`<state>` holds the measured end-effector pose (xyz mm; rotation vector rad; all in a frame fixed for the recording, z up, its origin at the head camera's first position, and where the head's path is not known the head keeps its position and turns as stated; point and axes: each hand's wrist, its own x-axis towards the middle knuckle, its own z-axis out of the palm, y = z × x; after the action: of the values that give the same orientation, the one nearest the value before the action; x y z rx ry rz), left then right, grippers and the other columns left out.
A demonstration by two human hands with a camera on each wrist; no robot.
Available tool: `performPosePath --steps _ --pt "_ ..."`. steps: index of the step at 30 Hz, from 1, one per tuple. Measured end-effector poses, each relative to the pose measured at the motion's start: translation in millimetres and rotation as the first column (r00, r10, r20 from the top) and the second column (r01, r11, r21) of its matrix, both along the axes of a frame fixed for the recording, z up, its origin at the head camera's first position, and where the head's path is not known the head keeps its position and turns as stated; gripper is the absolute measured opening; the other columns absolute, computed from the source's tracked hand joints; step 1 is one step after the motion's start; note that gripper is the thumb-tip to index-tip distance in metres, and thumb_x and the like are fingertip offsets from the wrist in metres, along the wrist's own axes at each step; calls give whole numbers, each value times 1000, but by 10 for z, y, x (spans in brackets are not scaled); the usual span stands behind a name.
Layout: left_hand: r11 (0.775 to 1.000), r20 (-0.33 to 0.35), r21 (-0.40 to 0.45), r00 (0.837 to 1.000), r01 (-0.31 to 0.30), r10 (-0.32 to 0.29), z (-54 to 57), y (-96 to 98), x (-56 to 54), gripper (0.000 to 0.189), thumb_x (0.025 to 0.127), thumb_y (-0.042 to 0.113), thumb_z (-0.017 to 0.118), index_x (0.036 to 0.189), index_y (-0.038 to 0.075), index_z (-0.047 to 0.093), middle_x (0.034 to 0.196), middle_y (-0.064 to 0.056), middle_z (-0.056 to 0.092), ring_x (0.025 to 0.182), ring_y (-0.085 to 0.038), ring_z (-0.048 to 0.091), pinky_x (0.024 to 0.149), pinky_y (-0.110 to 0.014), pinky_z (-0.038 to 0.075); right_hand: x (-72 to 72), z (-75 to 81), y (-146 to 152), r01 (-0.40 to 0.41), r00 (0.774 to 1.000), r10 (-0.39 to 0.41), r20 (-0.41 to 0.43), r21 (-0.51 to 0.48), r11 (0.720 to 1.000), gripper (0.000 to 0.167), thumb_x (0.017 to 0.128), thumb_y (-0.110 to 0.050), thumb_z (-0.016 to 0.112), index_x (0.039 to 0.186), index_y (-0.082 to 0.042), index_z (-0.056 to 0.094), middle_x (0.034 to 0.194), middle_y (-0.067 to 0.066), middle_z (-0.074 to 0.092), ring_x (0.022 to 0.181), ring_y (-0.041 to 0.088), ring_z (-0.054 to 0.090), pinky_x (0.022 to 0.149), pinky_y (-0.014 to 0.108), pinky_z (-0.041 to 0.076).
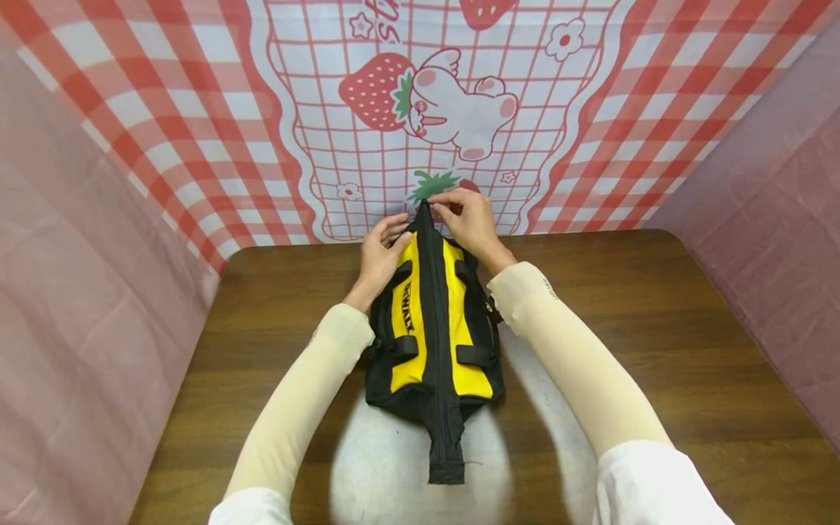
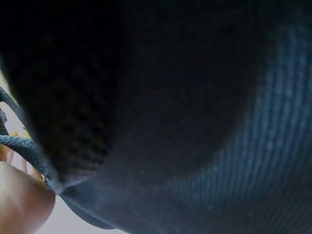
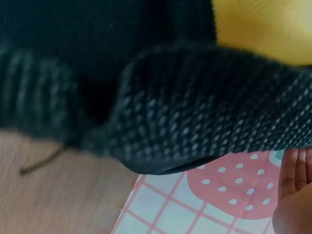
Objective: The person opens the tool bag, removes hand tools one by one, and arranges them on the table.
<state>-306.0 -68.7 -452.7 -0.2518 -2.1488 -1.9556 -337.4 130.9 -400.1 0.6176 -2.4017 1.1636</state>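
Note:
A black and yellow tool bag (image 1: 407, 313) with DEWALT lettering lies lengthwise on the table, its long black zipper (image 1: 436, 313) running along the top. My right hand (image 1: 474, 222) pinches the zipper's far end, which is drawn up to a point. At the bag's far left corner, my left hand (image 1: 382, 255) rests with fingers extended and thumb against the yellow panel. In the left wrist view, dark fabric fills most of the picture, with part of the left hand (image 2: 22, 200) at the edge. Black webbing (image 3: 195, 102) covers much of the right wrist view, beside the right hand (image 3: 295, 200).
The brown wooden table (image 1: 262, 394) has a bright glare patch near its front. Behind it hangs a red and white checked cloth (image 1: 197, 138) with strawberry prints. Pink curtains (image 1: 85, 292) flank both sides. A loose zipper tail (image 1: 446, 467) extends from the bag's near end.

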Motion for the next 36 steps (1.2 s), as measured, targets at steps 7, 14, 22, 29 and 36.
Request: performPosePath --steps 7,14,22,29,36 --pt "996 47 30 996 -79 78 18 19 -5 32 107 3 71 138 1 76 126 -20 79 118 -31 76 99 -27 55 29 26 10 16 999 -13 48 -57 998 18 109 -11 71 116 -5 86 114 13 81 90 26 74 76 29 55" --pt "993 44 -7 992 -119 119 17 46 -14 26 106 5 73 131 2 81 123 -17 81 116 -30 77 98 -27 56 54 44 2 40 997 -37 61 -61 997 18 108 -12 71 116 -4 85 109 14 81 88 26 72 75 27 52" --pt "984 50 -50 984 -169 172 45 71 0 24 105 5 75 128 4 83 122 -17 81 114 -29 77 98 -33 59 84 120 -22 35 998 -32 60 -51 998 19 110 -11 68 116 -1 84 106 15 79 87 27 72 75 28 53" --pt "985 56 -42 984 -168 170 41 70 -20 24 105 6 75 128 5 83 121 -15 82 113 -28 78 87 -21 55 135 222 -67 25 998 -24 52 -10 1000 20 111 -12 66 116 -1 82 103 15 78 83 25 71 74 31 56" --pt "985 74 -30 982 -171 173 38 54 -35 23 105 7 75 127 5 84 121 -15 82 113 -27 78 85 -18 54 249 272 -67 -4 1000 3 25 40 999 18 110 -9 67 115 0 83 104 15 79 82 26 70 74 34 53"
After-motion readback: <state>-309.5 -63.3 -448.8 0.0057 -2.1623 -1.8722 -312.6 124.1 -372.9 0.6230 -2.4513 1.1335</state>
